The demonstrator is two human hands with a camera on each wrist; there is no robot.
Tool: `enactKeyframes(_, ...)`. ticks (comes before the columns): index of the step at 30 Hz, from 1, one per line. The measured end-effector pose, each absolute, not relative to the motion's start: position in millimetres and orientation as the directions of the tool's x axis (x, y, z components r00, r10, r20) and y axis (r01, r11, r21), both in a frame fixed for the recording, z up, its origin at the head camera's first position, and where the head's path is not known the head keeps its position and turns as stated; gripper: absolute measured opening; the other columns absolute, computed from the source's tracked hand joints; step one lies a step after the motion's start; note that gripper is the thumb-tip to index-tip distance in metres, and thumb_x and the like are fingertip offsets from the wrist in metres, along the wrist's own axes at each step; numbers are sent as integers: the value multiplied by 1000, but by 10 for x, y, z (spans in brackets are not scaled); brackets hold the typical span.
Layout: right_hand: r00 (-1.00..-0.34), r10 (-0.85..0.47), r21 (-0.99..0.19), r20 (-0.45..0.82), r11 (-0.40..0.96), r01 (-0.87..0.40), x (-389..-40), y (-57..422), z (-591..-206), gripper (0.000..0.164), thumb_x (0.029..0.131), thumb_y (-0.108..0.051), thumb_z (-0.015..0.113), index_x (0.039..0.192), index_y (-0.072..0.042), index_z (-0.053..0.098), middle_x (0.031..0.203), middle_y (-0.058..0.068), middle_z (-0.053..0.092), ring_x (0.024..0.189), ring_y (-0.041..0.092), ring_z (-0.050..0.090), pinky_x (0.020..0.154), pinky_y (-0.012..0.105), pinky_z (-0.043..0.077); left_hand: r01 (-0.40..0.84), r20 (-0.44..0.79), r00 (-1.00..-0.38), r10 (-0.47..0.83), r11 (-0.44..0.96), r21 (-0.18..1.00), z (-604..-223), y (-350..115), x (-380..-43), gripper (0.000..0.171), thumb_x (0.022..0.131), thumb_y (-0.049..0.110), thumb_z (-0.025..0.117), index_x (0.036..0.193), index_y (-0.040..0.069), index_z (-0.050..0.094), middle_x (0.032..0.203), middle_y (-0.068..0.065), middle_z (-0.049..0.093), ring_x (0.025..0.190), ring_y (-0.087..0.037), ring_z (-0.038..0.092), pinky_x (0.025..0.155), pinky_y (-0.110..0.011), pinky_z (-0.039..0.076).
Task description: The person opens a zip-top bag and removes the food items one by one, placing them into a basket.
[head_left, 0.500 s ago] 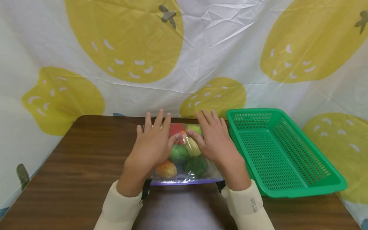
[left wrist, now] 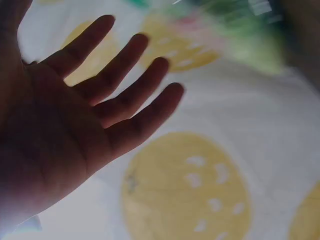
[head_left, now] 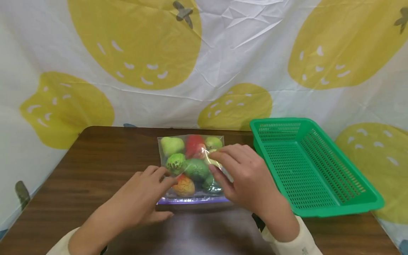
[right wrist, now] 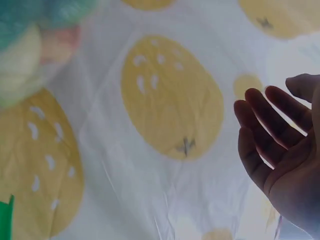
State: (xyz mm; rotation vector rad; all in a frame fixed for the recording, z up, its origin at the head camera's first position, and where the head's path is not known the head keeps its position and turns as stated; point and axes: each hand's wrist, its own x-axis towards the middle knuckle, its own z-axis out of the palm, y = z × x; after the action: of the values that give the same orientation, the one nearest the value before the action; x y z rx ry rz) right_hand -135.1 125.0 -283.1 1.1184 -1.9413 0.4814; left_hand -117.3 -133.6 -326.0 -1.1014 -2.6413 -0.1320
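A clear zip bag (head_left: 197,200) with a purple closure along its near edge lies flat on the table, holding several fruit-like pieces. Among them are a light green one (head_left: 172,146), a red one (head_left: 193,144), a green one (head_left: 196,169) and an orange one (head_left: 184,186). My left hand (head_left: 140,193) is at the bag's near left corner, fingers spread and loosely bent. Over the bag's right side is my right hand (head_left: 248,175), its fingers loosely curved. Both wrist views show the palms of the left hand (left wrist: 75,115) and right hand (right wrist: 290,155) with nothing gripped.
To the right stands a green perforated plastic basket (head_left: 338,211). The dark wood-grain table (head_left: 102,166) extends left of the bag. A white fabric (head_left: 232,67) printed with yellow lemons hangs behind the table.
Both hands have drawn back from lying over the bag. The left moved toward me and left, uncovering the bag's left side; the right turned inward and its fingers bent.
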Motion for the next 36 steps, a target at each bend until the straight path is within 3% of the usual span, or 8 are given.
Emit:
enactKeyframes(4,-240,-652,147,719,480,-865,-1308,1134,-3087,9,84,-15,71,89,-7,73,81,3,72,76,19,64,62,36,53,687,233,-696,679,725,-60,-3562,-1534,-1154,73,62,47,87,119,11,61,113,-15,57,101,-37,52,65,-50,54)
enactKeyframes(11,-216,-753,225,621,436,-871,-1325,961,-3496,9,84,-22,69,84,-13,70,79,-2,66,72,17,59,63,33,51,652,374,-662,649,745,-141,-3861,-1714,-1205,41,65,10,81,102,10,63,94,-8,56,80,-28,51,55,-39,48)
enactKeyframes(17,-216,-769,236,601,429,-872,-1344,921,-3609,12,85,-24,65,81,-13,67,77,-2,64,69,17,57,61,32,48,671,404,-641,653,732,-117,-3914,-1764,-1236,29,66,7,79,89,10,61,83,-4,61,73,-24,53,54,-36,46)
enactKeyframes(21,-236,-767,230,596,445,-866,-1369,916,-3625,14,85,-25,66,78,-14,64,75,-3,63,68,16,56,61,32,47,683,413,-643,645,727,-72,-3911,-1788,-1248,24,65,8,79,80,12,61,76,1,61,70,-19,53,55,-35,47)
enactKeyframes(27,-256,-752,199,608,456,-867,-1413,914,-3621,9,84,-23,69,83,-14,68,75,-3,65,69,16,58,59,32,47,741,466,-598,652,672,10,-3800,-1791,-1301,19,66,3,76,73,11,60,69,4,56,64,-12,48,53,-31,49)
enactKeyframes(36,-320,-682,125,658,517,-847,-1499,811,-3399,14,85,-24,70,91,-11,71,87,0,70,78,16,61,63,34,53,739,573,-589,570,667,95,-3355,-1732,-1449,11,73,-1,73,77,7,66,73,0,62,67,-11,52,55,-33,52)
